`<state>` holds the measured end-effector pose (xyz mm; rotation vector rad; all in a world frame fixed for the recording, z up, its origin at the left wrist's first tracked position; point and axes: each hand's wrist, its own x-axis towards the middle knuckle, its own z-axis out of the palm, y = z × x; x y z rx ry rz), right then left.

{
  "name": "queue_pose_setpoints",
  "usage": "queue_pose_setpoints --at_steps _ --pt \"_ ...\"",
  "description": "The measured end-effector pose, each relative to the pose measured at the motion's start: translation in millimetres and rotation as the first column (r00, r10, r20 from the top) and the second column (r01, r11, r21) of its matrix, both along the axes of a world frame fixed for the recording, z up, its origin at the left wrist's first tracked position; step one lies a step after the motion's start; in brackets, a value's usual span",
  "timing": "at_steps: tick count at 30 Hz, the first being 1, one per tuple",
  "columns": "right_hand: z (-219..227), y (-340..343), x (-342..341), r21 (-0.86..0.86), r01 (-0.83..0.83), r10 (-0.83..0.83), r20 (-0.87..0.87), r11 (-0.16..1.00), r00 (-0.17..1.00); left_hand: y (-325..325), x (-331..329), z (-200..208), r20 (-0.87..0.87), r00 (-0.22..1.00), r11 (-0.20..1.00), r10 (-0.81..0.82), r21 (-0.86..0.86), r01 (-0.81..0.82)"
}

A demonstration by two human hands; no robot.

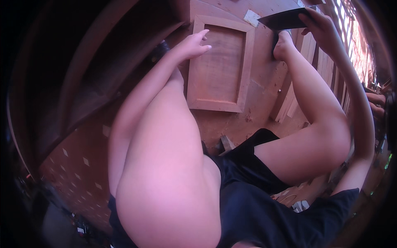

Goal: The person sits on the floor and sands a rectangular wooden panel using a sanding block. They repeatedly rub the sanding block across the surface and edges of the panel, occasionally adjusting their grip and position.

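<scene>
A wooden panel (223, 68) with a raised frame and a recessed middle lies flat between my legs. My left hand (194, 46) is at the panel's upper left side, its thumb and fingers apart and reaching over the frame edge. It holds nothing; whether it touches the wood I cannot tell. Beyond the panel's far right corner, my right hand (321, 25) grips a thin, dark, flat sheet (284, 19) by its right end. The sheet is raised above my right foot (283, 45) and tapers to the left. What it is made of does not show.
Long wooden boards (287, 97) lie to the right, beneath and beside my right leg. A large dark curved wooden piece (89, 62) fills the left side. A pale scrap (251, 18) lies past the panel. A small wood offcut (226, 144) sits close to my shorts.
</scene>
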<state>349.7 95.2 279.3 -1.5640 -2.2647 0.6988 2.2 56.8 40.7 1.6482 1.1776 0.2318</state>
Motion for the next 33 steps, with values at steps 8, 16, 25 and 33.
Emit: queue_pose_setpoints --at_steps 8,16,25,33 --pt "-130 5 -104 -0.348 -0.451 0.565 0.399 0.822 0.723 22 22 2 0.307 0.951 0.999 -0.025 0.044 0.012" --pt "-166 6 -82 -0.168 -0.725 0.712 0.428 0.668 0.557 34 51 -3 0.034 0.928 0.87 -0.371 0.362 0.335" --pt "-196 -38 -105 -0.293 -0.809 0.822 0.442 0.51 0.359 -1 32 -10 -0.168 0.86 0.779 -0.483 0.366 0.509" --pt "-165 -25 -111 -0.769 -0.497 0.673 -0.12 0.402 0.73 -25 1 2 -0.07 0.861 0.862 -0.504 0.018 0.506"
